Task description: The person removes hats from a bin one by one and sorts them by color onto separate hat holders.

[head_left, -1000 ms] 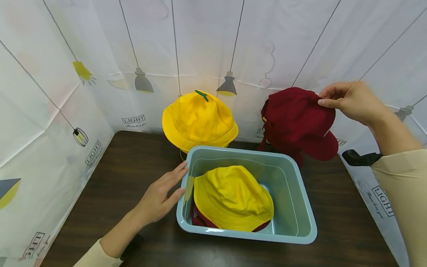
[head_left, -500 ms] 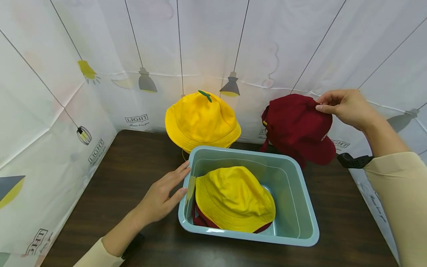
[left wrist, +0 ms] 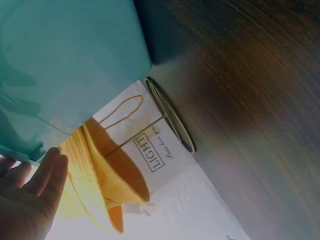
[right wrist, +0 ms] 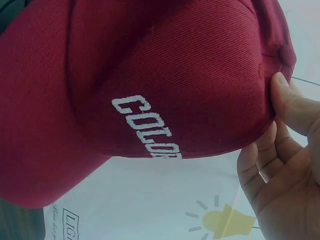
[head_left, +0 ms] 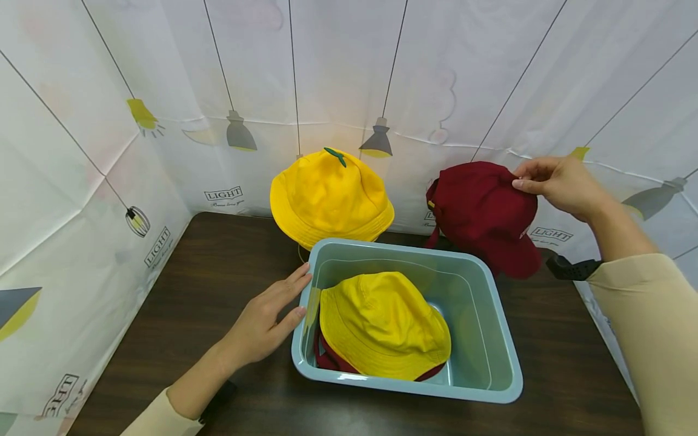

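At the back right, my right hand (head_left: pixel 561 184) pinches the crown of a dark red baseball cap (head_left: pixel 485 212) between thumb and fingers. White stitched letters show on the cap's front (right wrist: pixel 145 125) in the right wrist view. My left hand (head_left: pixel 267 321) lies with extended fingers against the left rim of a light blue plastic tub (head_left: pixel 504 339). Inside the tub, a yellow bucket hat (head_left: pixel 384 321) lies over something dark red (head_left: pixel 332 357), mostly hidden. Another yellow bucket hat (head_left: pixel 329 194) with a green sprout on top stands behind the tub.
A thin metal stand with a round ring base (left wrist: pixel 172 115) is under the rear yellow hat. The dark wooden table (head_left: pixel 212 260) meets a white curtain (head_left: pixel 338 66) printed with lamps at the back and sides.
My right hand and the red cap have come down and a little to the left. My left hand keeps its place at the tub's rim. The head view has shifted slightly.
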`<state>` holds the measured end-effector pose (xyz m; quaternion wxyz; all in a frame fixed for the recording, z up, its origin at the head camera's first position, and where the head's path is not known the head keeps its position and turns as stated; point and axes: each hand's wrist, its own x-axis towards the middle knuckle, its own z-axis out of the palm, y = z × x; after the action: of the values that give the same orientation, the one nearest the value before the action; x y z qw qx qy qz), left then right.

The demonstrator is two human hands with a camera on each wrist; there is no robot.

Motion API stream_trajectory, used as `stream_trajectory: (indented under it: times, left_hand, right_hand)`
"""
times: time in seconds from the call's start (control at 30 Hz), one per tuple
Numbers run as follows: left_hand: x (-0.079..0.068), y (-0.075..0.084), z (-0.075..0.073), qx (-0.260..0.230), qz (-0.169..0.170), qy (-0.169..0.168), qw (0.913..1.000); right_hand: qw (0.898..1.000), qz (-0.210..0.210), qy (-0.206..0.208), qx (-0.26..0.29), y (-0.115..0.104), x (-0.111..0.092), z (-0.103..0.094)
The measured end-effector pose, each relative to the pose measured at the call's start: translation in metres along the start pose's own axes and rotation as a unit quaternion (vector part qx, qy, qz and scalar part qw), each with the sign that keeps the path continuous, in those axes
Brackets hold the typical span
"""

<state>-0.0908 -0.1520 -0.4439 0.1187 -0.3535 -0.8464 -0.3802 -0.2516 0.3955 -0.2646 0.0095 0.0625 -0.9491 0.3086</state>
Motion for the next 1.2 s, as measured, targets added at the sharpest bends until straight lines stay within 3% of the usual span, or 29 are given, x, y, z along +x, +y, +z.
stream_trajectory:
  times: [0.9, 1.2]
  left_hand:
    - [0.000, -0.001, 0.000, -0.005, -0.001, 0.003, 1.0000]
    - [-0.001, 0.000, 0.002, -0.008, -0.003, 0.003, 1.0000]
  right_hand:
    - [0.999, 0.007, 0.023, 0.034, 0.008, -0.004, 0.020]
    - [0.999, 0.011, 0.031, 0.012, 0.007, -0.009, 0.022]
